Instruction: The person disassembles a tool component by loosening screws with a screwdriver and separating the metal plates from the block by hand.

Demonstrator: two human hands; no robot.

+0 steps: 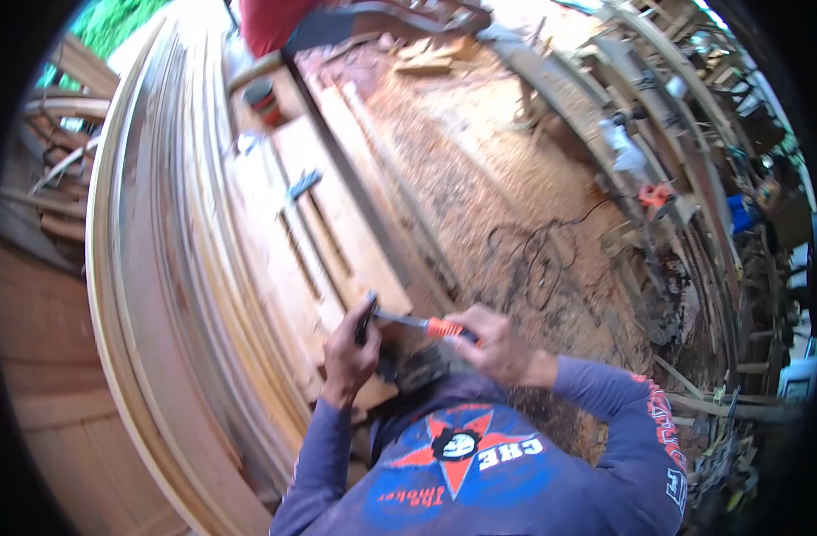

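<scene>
By the wooden board's (355, 223) near end, my right hand (496, 344) was closed round an orange-handled tool (446, 328), my left hand (343, 353) round a dark piece (364, 323) at its tip; steady, straight pressure suited this best.

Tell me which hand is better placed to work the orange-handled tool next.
Probably the right hand: it grips the orange-handled tool, whose shaft points toward the dark object in the left hand. The left seems suited to steadying it.
</scene>
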